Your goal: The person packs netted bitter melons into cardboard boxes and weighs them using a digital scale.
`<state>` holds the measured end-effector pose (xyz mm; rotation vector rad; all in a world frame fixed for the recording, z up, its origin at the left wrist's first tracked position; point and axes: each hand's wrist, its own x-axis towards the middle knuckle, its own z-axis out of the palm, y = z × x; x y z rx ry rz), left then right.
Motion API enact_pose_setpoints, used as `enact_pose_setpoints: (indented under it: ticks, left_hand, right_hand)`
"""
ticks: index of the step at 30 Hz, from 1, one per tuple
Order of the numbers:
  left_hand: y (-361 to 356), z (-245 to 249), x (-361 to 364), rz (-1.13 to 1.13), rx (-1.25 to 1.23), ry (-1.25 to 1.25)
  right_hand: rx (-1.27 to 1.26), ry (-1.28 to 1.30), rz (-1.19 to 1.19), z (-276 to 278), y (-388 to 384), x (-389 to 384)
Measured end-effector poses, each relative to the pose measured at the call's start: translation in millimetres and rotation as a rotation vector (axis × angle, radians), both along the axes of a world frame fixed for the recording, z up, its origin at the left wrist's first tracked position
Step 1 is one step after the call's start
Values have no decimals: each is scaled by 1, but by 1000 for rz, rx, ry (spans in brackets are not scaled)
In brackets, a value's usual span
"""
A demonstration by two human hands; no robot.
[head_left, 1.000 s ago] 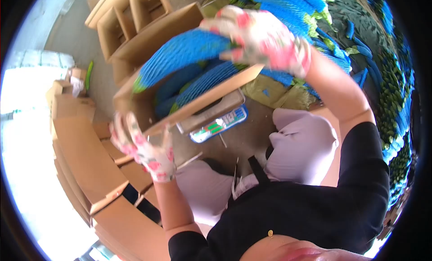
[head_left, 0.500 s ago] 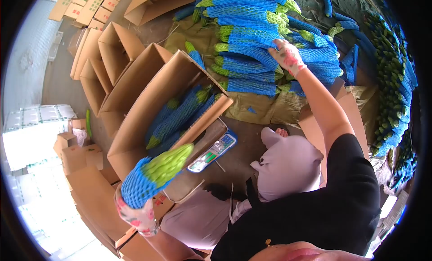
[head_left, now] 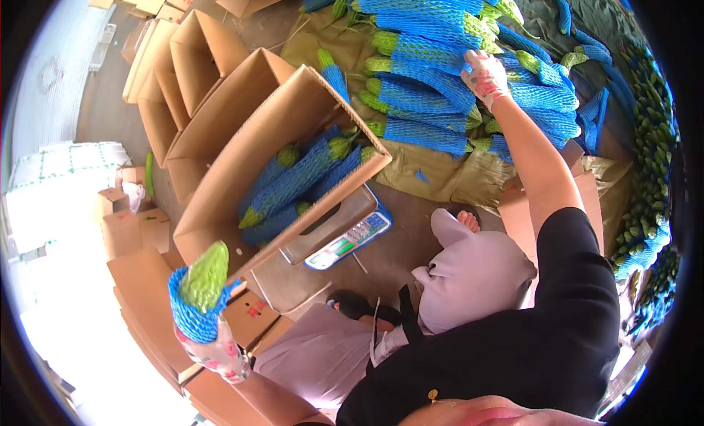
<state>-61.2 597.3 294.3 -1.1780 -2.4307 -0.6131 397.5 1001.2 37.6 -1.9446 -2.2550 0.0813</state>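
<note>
My left hand [head_left: 213,349], in a flower-patterned glove, is closed around a green bitter melon [head_left: 205,279] in a blue foam net. It holds the melon raised at the near left of an open cardboard box [head_left: 242,162]. Inside that box lie several netted bitter melons [head_left: 301,176]. My right hand [head_left: 485,77], gloved alike, reaches to the stacked rows of netted bitter melons [head_left: 425,92], its fingers curled onto one; the gripped part is mostly hidden.
A scale with a blue-rimmed keypad [head_left: 352,241] stands under the box. More open cartons [head_left: 209,52] line the left. A large heap of netted melons [head_left: 649,147] rises at the far right. My bent knee [head_left: 477,279] is near the scale.
My left hand has moved left and slightly down, and its melon now points more upright, away from the box. My right hand's fingers have curled in over the stack. The view has shifted slightly.
</note>
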Motion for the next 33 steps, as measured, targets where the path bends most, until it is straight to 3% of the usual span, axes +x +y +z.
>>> enact_pose_setpoints:
  ticks: [2,5,8,13,15,17,19,21,23,25,28,31,32,33]
  left_hand:
    - [-6,-2,1,117,-9,55]
    - [-10,-12,-10,45,96,-59]
    - [-20,-14,-16,32,136,-89]
    - [-44,-22,-43,-93,310,-198]
    - [-43,-25,-46,-103,383,-264]
    - [-35,-17,-31,48,374,-281]
    - [-27,-14,-28,178,368,-246]
    - [-30,-15,-36,117,406,-266]
    - [-26,-10,-36,145,409,-314]
    - [-28,-12,-40,73,450,-344]
    - [-31,-10,-43,53,485,-318]
    - [-33,-5,-42,-1,545,-405]
    - [-37,-9,-52,-50,536,-290]
    - [-40,-8,-51,-40,541,-295]
  right_hand:
    - [-53,87,24,-8,6,1]
    - [-170,147,-6,14,2,-16]
    - [-198,-232,-12,22,-10,-40]
    - [-36,-312,126,-13,-3,-63]
    - [-120,-348,138,-12,8,-62]
    - [-233,-114,156,19,10,-59]
    - [-182,165,183,28,13,-49]
    - [-80,428,223,23,29,-23]
    - [-115,453,130,87,11,-29]
    - [-121,874,279,125,-2,-35]
    - [-271,878,671,210,-42,-89]
    - [-280,373,865,259,-98,-189]
    - [-282,232,952,270,-115,-227]
    - [-309,316,1153,275,-134,-264]
